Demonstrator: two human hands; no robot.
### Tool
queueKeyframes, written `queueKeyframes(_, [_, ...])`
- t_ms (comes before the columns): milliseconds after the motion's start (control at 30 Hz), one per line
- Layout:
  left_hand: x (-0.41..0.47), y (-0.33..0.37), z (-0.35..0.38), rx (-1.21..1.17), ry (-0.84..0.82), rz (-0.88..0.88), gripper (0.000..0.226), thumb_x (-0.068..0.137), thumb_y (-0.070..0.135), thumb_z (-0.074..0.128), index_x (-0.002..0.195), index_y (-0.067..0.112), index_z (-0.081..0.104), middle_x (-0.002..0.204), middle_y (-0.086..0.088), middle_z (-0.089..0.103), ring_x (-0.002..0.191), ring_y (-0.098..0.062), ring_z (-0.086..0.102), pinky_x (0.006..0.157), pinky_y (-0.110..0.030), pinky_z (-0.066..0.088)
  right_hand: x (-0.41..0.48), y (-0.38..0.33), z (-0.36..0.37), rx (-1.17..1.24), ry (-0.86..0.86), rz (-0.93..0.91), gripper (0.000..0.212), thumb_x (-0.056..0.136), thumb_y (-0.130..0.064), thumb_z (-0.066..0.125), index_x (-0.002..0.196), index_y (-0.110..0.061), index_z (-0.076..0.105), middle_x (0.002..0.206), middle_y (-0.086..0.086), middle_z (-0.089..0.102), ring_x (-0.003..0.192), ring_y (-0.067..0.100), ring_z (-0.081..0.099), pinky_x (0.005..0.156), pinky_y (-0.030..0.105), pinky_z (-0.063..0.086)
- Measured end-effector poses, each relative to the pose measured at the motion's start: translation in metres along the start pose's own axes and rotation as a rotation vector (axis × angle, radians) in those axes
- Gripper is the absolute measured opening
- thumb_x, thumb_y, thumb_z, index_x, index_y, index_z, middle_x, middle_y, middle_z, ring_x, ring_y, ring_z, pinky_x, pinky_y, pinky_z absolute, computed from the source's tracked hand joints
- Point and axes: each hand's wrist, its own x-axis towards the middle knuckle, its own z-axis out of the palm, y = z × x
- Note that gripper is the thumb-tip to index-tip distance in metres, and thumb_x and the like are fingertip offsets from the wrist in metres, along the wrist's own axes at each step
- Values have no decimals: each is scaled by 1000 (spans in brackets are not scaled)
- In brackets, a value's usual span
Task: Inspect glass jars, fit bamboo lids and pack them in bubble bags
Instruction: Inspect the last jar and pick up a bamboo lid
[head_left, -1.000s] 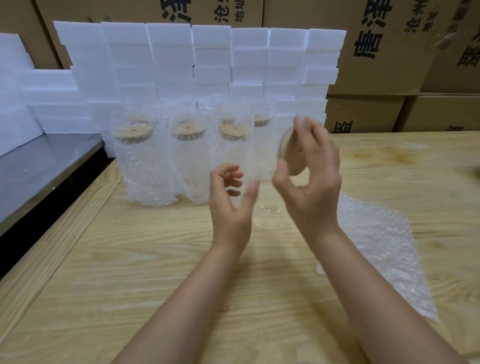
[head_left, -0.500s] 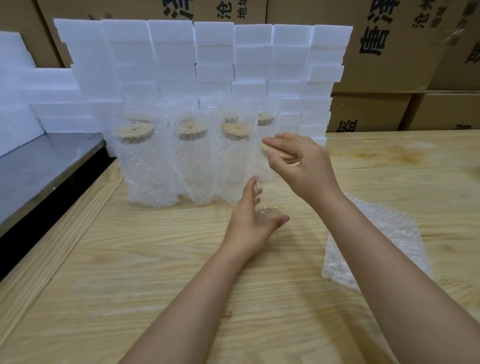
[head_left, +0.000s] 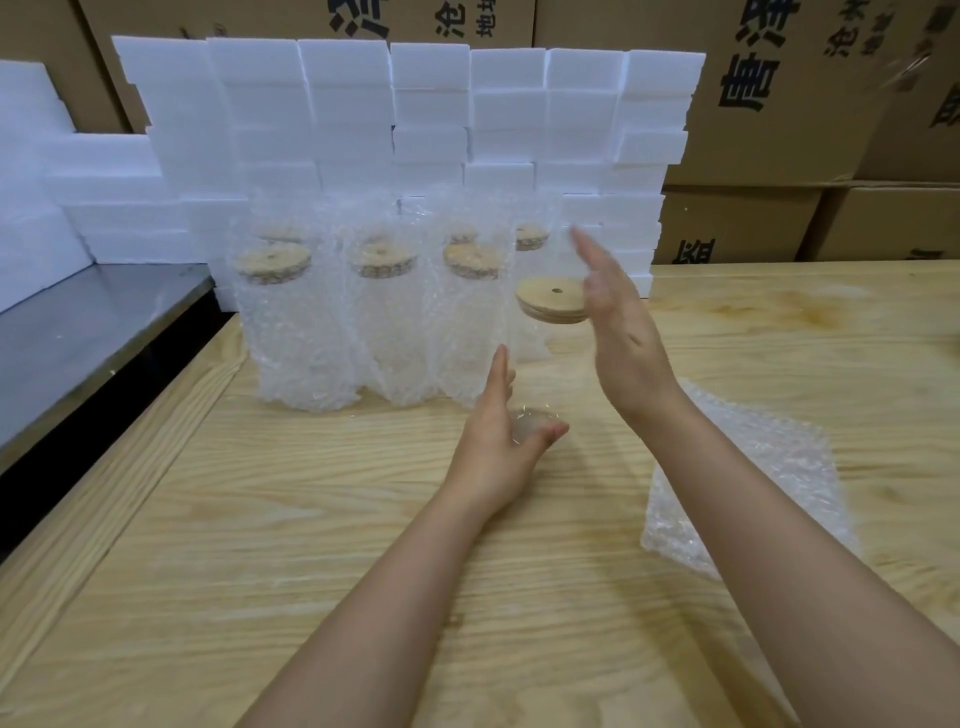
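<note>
Right hand (head_left: 618, 332): fingers straight, spread wide; lid released within the last half-second.
Bamboo lid (head_left: 553, 301): now seated on glass jar (head_left: 537, 374), mid-scene.
Left hand (head_left: 501, 436): grips jar base.
Bubble bag (head_left: 748, 467): near right; bagging likely next.

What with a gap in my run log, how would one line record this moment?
glass jar: upright, bamboo lid on | left hand: holds jar base | right hand: open beside lid

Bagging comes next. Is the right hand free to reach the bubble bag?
Likely yes: the right hand is open and empty, and the bubble bag lies near its forearm with nothing on it.
</note>
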Motion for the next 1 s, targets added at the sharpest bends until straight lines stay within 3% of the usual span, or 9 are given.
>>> queueKeyframes(67, [2,-2,0,10,3,-17,98,86,24,71,154,27,1,158,-2,26,144,-8,25,117,-26,22,-11,10,-13,5,223,68,40,102,-37,37,140,-28,45,141,-12,46,133,3,39,109,19,33])
queueKeyframes(133, [4,-3,0,44,13,-22,94,88,26,69,155,24,1,159,-2,24,145,-10,24,119,-32,22,-19,32,-38,-277,333,191,37,101,-25,41,135,-18,51,135,-4,52,127,15,44,106,31,37])
queueKeyframes(267, [4,-3,1,119,43,-10,90,91,32,65,155,20,3,158,-4,26,145,-14,25,117,-30,24,-39,79,-83,-884,-28,705,45,99,-14,37,143,-7,38,148,13,39,134,37,28,107,42,27])
queueKeyframes(367, [3,0,0,188,103,7,89,89,38,66,154,17,10,152,-5,34,140,-18,32,115,-31,28,-49,89,-87,-1041,-158,808,40,95,-7,37,134,-8,42,136,16,49,126,38,33,96,40,32])
queueKeyframes(467, [-4,9,-1,269,315,58,87,83,55,60,150,14,23,142,-5,36,132,-17,34,109,-26,27,-50,92,-84,-1022,-93,696,53,92,-2,41,143,-12,39,134,19,48,124,38,33,97,41,31])
queueKeyframes(567, [-13,15,-3,196,468,245,67,86,55,44,135,9,43,117,-1,47,104,-8,45,92,-22,38,-51,88,-73,-839,23,421,49,88,5,51,135,-6,51,116,21,56,112,40,44,94,36,31])
queueKeyframes(667, [-18,17,-3,152,439,366,51,88,46,47,119,8,55,96,2,52,81,4,44,75,-11,36,-53,67,-57,-672,46,62,18,81,6,67,98,0,66,88,12,64,87,30,55,74,22,29])
queueKeyframes(733, [-20,18,-2,172,410,405,46,86,46,50,111,8,60,90,4,53,75,6,45,70,-8,35,-55,51,-45,-627,-13,-156,16,73,9,74,80,-1,63,76,8,63,75,30,56,69,21,31])
queueKeyframes(1000, [-22,16,-4,202,260,433,28,87,33,57,92,10,71,78,6,68,64,-2,54,62,-17,40,-63,36,-19,-692,-78,-617,12,86,-11,63,82,-6,73,86,3,70,71,27,60,66,37,46])
